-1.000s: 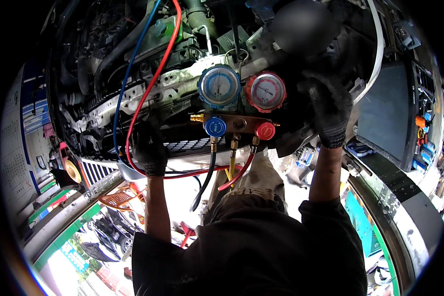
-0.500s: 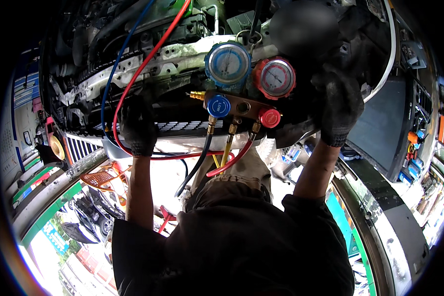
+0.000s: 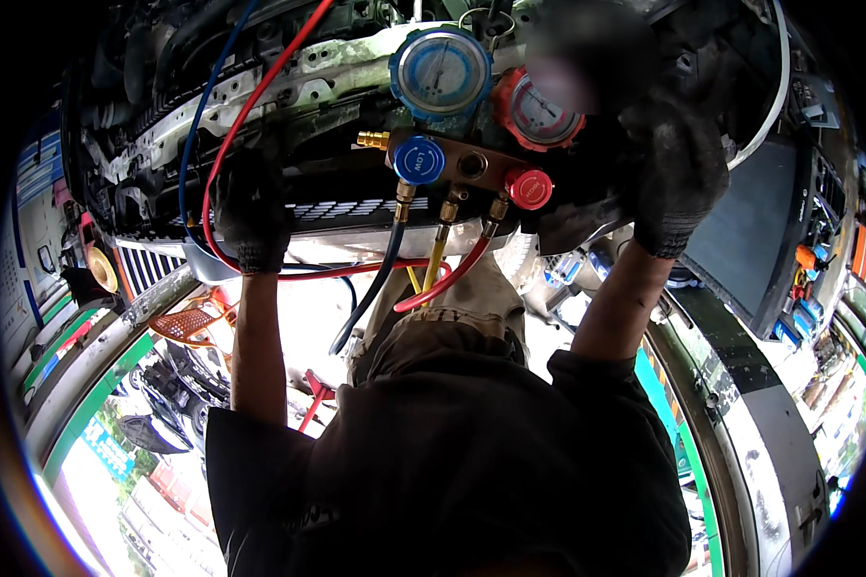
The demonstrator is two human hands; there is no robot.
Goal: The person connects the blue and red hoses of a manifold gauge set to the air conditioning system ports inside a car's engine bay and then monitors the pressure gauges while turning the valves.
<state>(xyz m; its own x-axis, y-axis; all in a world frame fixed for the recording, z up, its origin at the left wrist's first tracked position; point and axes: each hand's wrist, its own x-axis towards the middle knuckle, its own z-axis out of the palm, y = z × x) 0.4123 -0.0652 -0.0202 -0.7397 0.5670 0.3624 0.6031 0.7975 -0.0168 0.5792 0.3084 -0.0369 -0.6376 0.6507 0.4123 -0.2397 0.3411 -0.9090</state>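
Note:
A manifold gauge set hangs by a ring at the car's front: blue gauge (image 3: 440, 73), red gauge (image 3: 534, 113), brass-brown body (image 3: 473, 165), blue knob (image 3: 417, 160) and red knob (image 3: 530, 188), with black, yellow and red hoses (image 3: 457, 272) below. My left hand (image 3: 250, 212), in a black glove, is at the car's front edge beside a red hose (image 3: 212, 183) and a blue hose (image 3: 188, 163); shadow hides its fingers. My gloved right hand (image 3: 674, 178) curls its fingers at a dark area right of the gauges; what they hold is unclear.
The open engine bay (image 3: 289, 58) spans the top, with a white hose (image 3: 775, 96) at right. A dark board (image 3: 741, 236) and assorted tools (image 3: 808, 288) stand at right. An orange chair (image 3: 192, 327) is at lower left; green-edged openings show bright surroundings.
The car front, gauge set and both my hands sit higher in the picture. The left hand also appears further left, the right further right. A blurred patch now partly covers the red gauge.

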